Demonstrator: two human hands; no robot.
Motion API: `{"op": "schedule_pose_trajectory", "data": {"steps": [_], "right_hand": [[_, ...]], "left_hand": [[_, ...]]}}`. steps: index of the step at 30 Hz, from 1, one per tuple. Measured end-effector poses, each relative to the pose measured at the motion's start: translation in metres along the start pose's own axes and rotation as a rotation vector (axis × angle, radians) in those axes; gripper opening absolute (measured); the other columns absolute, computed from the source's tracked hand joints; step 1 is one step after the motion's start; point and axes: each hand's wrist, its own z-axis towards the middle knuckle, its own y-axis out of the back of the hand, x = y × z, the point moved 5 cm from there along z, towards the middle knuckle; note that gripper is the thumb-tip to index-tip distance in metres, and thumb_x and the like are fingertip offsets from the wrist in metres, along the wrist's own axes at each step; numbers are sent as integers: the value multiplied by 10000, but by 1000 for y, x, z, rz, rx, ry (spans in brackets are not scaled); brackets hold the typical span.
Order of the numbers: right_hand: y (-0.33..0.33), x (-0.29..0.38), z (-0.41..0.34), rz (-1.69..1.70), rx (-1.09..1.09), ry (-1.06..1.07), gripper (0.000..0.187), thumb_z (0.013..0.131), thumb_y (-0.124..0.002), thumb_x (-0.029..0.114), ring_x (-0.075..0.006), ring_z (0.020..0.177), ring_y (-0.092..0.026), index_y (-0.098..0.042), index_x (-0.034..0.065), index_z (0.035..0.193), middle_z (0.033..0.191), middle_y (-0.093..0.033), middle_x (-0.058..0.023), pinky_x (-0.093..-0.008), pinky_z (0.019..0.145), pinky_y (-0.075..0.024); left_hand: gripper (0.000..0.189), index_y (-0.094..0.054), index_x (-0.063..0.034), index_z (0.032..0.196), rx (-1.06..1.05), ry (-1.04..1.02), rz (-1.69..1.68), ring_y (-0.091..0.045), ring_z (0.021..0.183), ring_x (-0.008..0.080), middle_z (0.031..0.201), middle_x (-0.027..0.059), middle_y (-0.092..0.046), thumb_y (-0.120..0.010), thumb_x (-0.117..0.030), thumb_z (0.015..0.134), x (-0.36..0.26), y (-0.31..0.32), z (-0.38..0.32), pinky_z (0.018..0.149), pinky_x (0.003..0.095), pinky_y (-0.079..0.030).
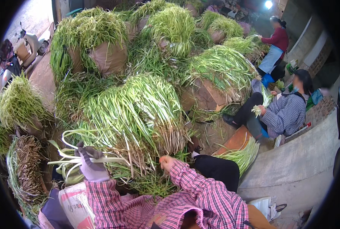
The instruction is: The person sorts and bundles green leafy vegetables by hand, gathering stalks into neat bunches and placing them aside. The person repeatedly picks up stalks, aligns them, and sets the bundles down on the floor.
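My left hand (92, 163), in a grey glove with darker fingers, is closed around several pale stalks of a leafy vegetable (69, 161); their leaves fan out to the left and their lower ends point right. My right hand (166, 163) is at the near edge of a big heap of long green-leaved stalks (147, 108), beside their brownish root ends. Something orange shows at its fingertips; whether the fingers hold anything cannot be told. Loose green leaves (155, 186) lie just below my hands. A printed white and red sack (77, 204) is across my lap at the left.
Tall leafy bundles in brown wraps (110, 57) stand behind the heap. A seated co-worker (284, 108) holds stalks at the right; another person (274, 48) is farther back. Pale stalks (244, 154) lie by an orange-brown board (234, 140). A scooter (31, 47) stands upper left.
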Motion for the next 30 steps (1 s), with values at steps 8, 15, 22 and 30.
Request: {"op": "schedule_pose_trajectory", "data": {"steps": [8,15,22,30], "right_hand": [[6,38,89,-504,-80,78,433,825,-638,377,-320,1016,-607,-590,31,1081,1087,-636,-149,-399,880,-486],[9,55,-1,467,270,475,146,926,-573,132,-141,879,-637,-581,19,1018,933,-675,-74,-273,758,-500],[-1,64,-111,388,553,300,227,913,-552,103,-181,911,-631,-552,-29,1098,972,-649,-106,-300,795,-505],[8,73,-102,529,-115,454,204,925,-568,124,-144,849,-609,-561,-22,1068,892,-630,-52,-269,803,-496]], "left_hand": [[272,-529,-21,1143,423,805,-263,-390,490,96,656,5,-457,-513,-214,952,63,-17,-38,414,227,-355],[472,-465,-49,1283,292,957,290,-593,786,198,1125,119,-596,-618,-264,892,99,3,-48,665,324,-497],[132,-559,-63,969,404,1119,380,-553,598,147,748,24,-579,-589,-179,913,134,21,-83,514,274,-449],[146,-549,-45,929,419,983,438,-557,584,151,718,36,-567,-632,-156,884,121,15,-84,489,280,-450]]}}
